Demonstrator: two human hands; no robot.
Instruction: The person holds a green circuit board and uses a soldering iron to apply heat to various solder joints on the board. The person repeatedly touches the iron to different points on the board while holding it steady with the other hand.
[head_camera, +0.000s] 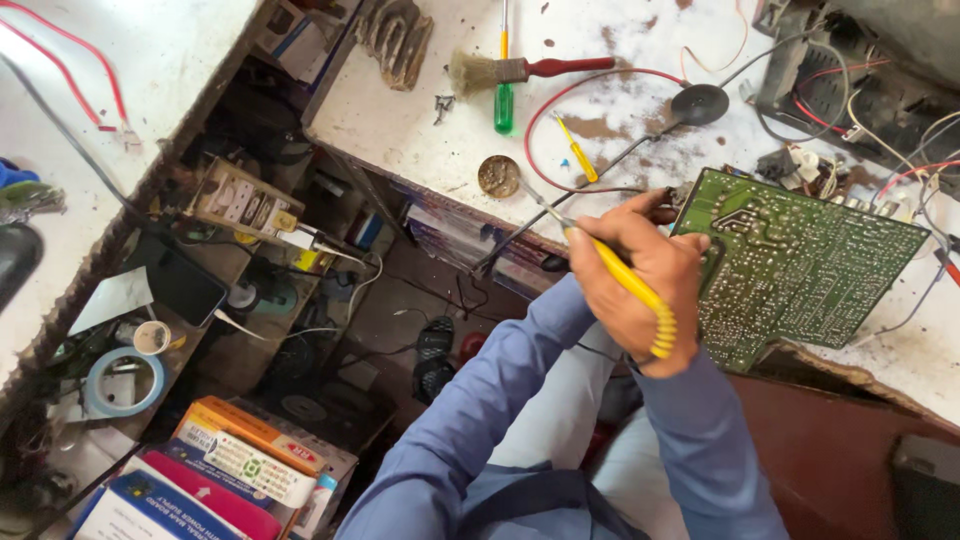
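My right hand (625, 312) grips a yellow-handled soldering iron (640, 292) like a pen. Its metal tip reaches up-left to a small round tin of brownish paste (498, 176) on the bench edge. My left hand (672, 228) lies mostly hidden under the right one, and its fingers show at the left edge of a green circuit board (800, 265), holding it. The board lies solder side up on the white workbench (400, 120). Both sleeves are blue.
A paintbrush with a red handle (520, 70), a green screwdriver (503, 100) and a small yellow screwdriver (578, 150) lie on the bench. Red and black wires loop to an open chassis (850, 80). Lower left shelf holds tape (122, 380), a phone (180, 285) and boxes (240, 460).
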